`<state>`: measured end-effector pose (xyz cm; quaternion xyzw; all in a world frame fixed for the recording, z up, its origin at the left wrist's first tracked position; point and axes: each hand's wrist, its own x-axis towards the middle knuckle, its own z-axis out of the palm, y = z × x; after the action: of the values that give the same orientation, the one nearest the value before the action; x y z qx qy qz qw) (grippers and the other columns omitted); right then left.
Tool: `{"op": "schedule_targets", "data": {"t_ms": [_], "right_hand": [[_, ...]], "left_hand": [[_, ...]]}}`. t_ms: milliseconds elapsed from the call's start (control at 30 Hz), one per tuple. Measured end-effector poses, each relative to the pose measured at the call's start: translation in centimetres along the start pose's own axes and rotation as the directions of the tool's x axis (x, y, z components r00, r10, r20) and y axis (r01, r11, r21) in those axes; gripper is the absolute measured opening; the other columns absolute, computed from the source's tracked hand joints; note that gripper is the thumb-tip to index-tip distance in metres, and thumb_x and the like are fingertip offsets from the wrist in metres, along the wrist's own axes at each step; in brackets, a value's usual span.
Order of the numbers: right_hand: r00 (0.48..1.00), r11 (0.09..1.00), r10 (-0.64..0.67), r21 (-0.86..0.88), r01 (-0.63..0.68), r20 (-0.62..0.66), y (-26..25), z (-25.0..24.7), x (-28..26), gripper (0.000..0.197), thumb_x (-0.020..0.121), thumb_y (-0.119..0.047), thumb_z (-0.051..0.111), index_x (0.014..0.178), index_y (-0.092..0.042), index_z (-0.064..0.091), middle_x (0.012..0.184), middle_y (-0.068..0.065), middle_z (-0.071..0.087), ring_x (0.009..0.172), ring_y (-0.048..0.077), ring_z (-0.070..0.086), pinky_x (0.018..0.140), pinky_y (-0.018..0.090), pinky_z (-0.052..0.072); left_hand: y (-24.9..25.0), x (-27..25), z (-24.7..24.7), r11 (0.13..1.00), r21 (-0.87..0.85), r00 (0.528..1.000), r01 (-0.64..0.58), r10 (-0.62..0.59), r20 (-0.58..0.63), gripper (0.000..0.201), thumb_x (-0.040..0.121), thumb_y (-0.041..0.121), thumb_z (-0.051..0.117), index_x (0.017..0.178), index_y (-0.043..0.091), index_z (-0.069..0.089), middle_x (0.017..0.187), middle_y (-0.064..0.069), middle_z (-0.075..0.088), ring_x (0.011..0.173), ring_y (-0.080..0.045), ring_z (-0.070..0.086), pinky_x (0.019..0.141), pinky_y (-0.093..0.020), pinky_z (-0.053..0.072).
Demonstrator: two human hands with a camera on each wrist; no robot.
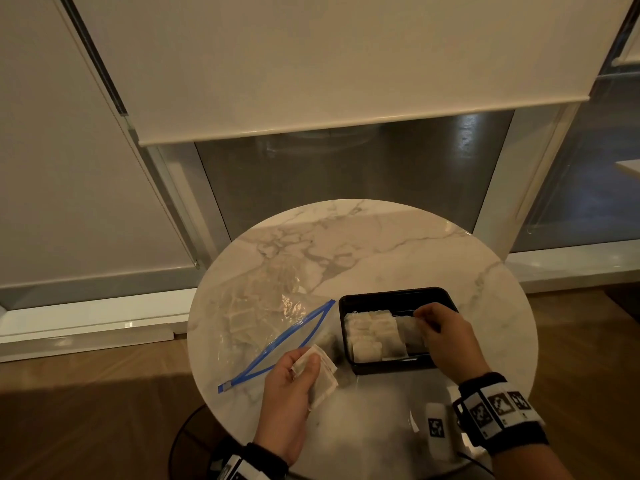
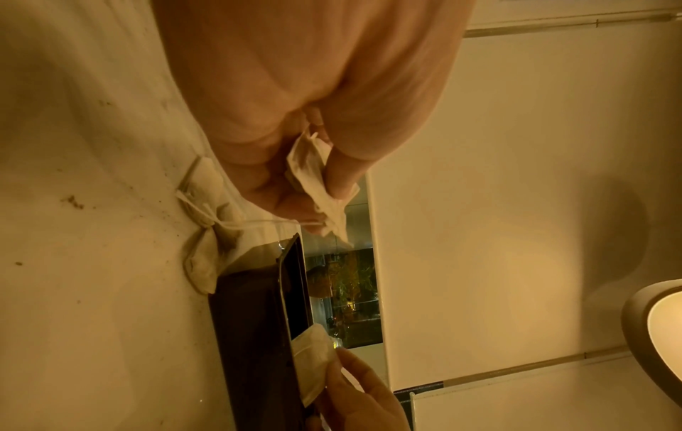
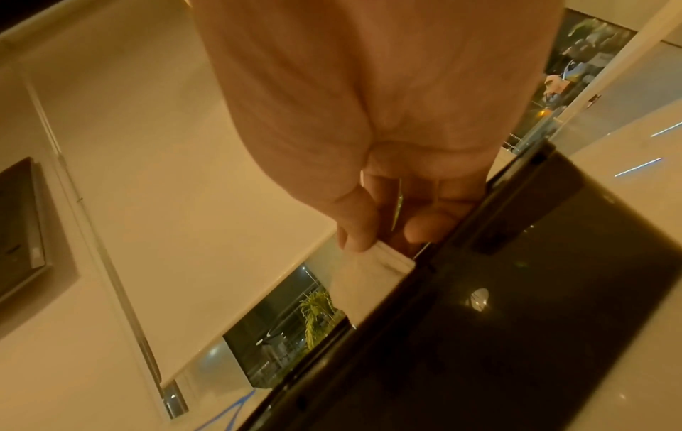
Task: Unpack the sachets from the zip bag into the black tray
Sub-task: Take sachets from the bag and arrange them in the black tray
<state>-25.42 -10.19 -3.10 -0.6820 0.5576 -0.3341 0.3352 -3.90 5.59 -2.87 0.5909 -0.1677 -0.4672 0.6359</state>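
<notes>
black tray (image 1: 398,293) part-filled with sachets (image 1: 367,336), zip bag (image 1: 263,317) holding more

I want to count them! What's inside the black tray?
The black tray holds rows of white sachets. The right hand pinches one more sachet there and hides the tray's right side.

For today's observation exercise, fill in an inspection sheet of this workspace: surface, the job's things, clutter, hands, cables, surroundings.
Surface: round marble table.
Job's things: zip bag lies open, sachets still inside; black tray partly filled with sachets; some loose sachets on the table beside the tray.
Clutter: tagged white block near the right wrist.
Hands: left hand holds a bunch of sachets; right hand pinches one sachet over the tray.
Cables: a thin dark cable at the right wrist.
Surroundings: roller blinds, windows, wooden floor.
</notes>
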Motion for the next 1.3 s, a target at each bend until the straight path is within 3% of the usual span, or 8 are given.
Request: {"op": "schedule_targets", "data": {"t_ms": [167,333,433,600,700,867,1033,1300], "right_hand": [[0.996,0.996,0.001,-0.089,0.007,0.092,0.4,0.8,0.0,0.022,0.098,-0.007,0.054,0.106,-0.024,0.064,0.099,-0.004,0.063,0.089,0.011,0.058,0.069,0.016,0.045],[0.989,0.981,-0.007,-0.189,0.035,0.149,0.7,1.1,0.2,0.024,0.095,-0.007,0.056,0.107,-0.026,0.064,0.1,-0.003,0.065,0.094,0.016,0.063,0.083,0.034,0.056],[0.977,0.968,0.002,-0.245,0.051,0.211,0.6,1.3,0.4,0.023,0.096,-0.009,0.055,0.11,-0.024,0.064,0.104,-0.001,0.066,0.094,0.017,0.063,0.084,0.035,0.056],[0.97,0.974,0.015,-0.221,0.04,0.245,0.2,1.4,1.3,0.023,0.097,-0.008,0.054,0.112,-0.021,0.065,0.104,-0.005,0.062,0.096,0.012,0.059,0.085,0.026,0.052],[0.952,0.958,0.066,-0.284,0.022,0.298,0.1,1.6,1.7,0.024,0.094,-0.007,0.056,0.111,-0.022,0.064,0.103,-0.005,0.062,0.096,0.012,0.059,0.087,0.027,0.052],[0.959,0.899,0.13,-0.438,-0.006,0.253,0.2,2.3,1.6,0.017,0.091,-0.022,0.06,0.106,-0.027,0.064,0.098,-0.003,0.067,0.092,0.017,0.064,0.082,0.037,0.057],[0.968,0.885,0.131,-0.465,-0.018,0.212,0.0,2.7,1.5,0.019,0.087,-0.024,0.066,0.107,-0.025,0.065,0.097,-0.002,0.067,0.088,0.017,0.063,0.081,0.034,0.057],[0.976,0.898,0.108,-0.439,-0.014,0.19,0.6,3.3,1.8,0.025,0.085,-0.013,0.068,0.109,-0.021,0.064,0.097,0.001,0.064,0.083,0.014,0.061,0.073,0.026,0.054]], "left_hand": [[-0.8,0.5,0.0,1.0,-0.005,1.0,0.028,-0.028,-0.014,0.014,0.096,0.013,0.063,0.108,0.016,0.071,0.103,-0.007,0.076,0.103,-0.027,0.07,0.08,-0.037,0.057],[-1.9,1.5,-0.4,0.996,0.019,0.996,0.082,-0.081,-0.032,0.015,0.096,0.016,0.064,0.108,0.016,0.072,0.105,-0.008,0.075,0.106,-0.03,0.069,0.086,-0.041,0.057],[-2.3,1.8,-0.4,0.995,0.019,0.994,0.101,-0.1,-0.046,0.016,0.095,0.015,0.064,0.109,0.014,0.072,0.106,-0.009,0.075,0.108,-0.031,0.068,0.094,-0.046,0.056],[-2.6,2.3,-0.1,0.993,-0.001,0.992,0.121,-0.121,-0.047,0.019,0.096,0.016,0.063,0.113,0.014,0.07,0.108,-0.01,0.074,0.104,-0.029,0.068,0.076,-0.037,0.058],[-2.9,2.6,-0.2,0.991,0.013,0.99,0.132,-0.131,-0.047,0.016,0.096,0.017,0.064,0.11,0.013,0.071,0.108,-0.014,0.074,0.1,-0.029,0.069,0.075,-0.038,0.058],[-3.5,3.0,-0.4,0.991,0.016,0.99,0.133,-0.132,-0.056,0.015,0.095,0.015,0.065,0.108,0.012,0.072,0.109,-0.016,0.073,0.104,-0.034,0.067,0.081,-0.042,0.057],[-3.3,2.8,-0.4,0.991,0.003,0.991,0.132,-0.131,-0.031,0.015,0.097,0.015,0.062,0.109,0.011,0.071,0.103,-0.014,0.075,0.093,-0.028,0.069,0.073,-0.039,0.056],[-2.8,2.7,-0.4,0.991,-0.036,0.99,0.132,-0.133,-0.04,0.015,0.096,0.013,0.061,0.108,0.012,0.07,0.099,-0.009,0.077,0.097,-0.027,0.07,0.084,-0.042,0.057]]}}
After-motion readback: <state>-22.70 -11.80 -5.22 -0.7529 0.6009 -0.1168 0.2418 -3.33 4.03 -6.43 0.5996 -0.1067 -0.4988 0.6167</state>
